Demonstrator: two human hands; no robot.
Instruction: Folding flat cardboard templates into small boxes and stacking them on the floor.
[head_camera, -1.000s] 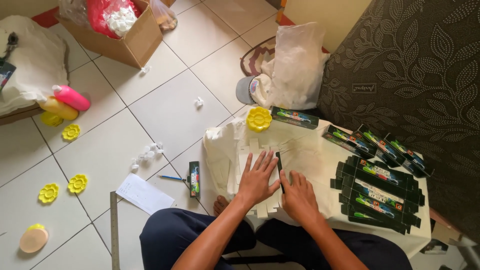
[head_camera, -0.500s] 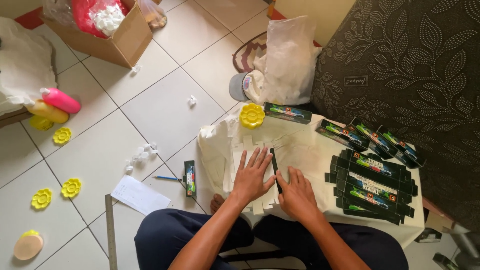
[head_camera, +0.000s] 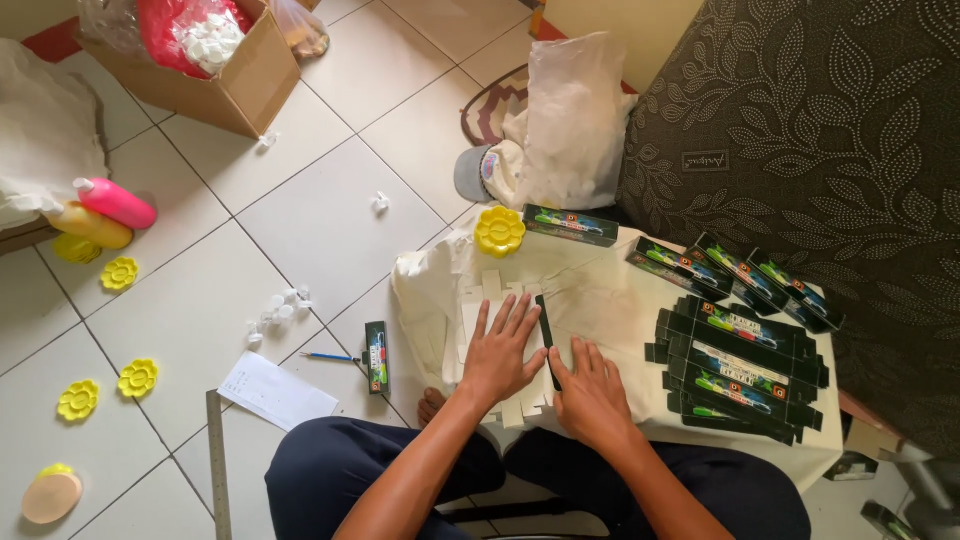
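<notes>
Left hand: the left hand (head_camera: 503, 352) lies flat, fingers spread and open, palm down on a flat carton blank (head_camera: 500, 330); it grips nothing.
Right hand: the right hand (head_camera: 590, 395) also lies palm down with fingers extended, just beside the left one, pressing the same blank; nothing is clasped in it.
Work piece: the flat carton blank shows its pale inner face upward, with a dark printed flap (head_camera: 547, 340) running as a narrow strip between the two hands. It rests on the cloth-covered surface (head_camera: 610, 290) directly in front of the person's lap.
Stage in hand: judged from the flat palms, a fold line is being creased or pressed down (whether glue is involved cannot be told).
Done so far: four closed dark boxes (head_camera: 735, 268) lie in a loose row along the far edge of the cloth, and one more closed box (head_camera: 377, 356) lies on the floor tile (head_camera: 300, 220) to the left.
Left to do: a stack of unfolded printed blanks (head_camera: 740, 370) sits to the right of the hands, several layers deep, so the larger share of the work appears outstanding.
Nearby items: a yellow flower-shaped tray (head_camera: 499, 230) stands at the far left corner of the cloth; a pencil (head_camera: 325, 356), a paper sheet (head_camera: 277, 391) and a metal ruler (head_camera: 217, 465) lie on the floor near the left knee.
Supplies: a cardboard box (head_camera: 235, 90) stands well apart at the upper left.
</notes>
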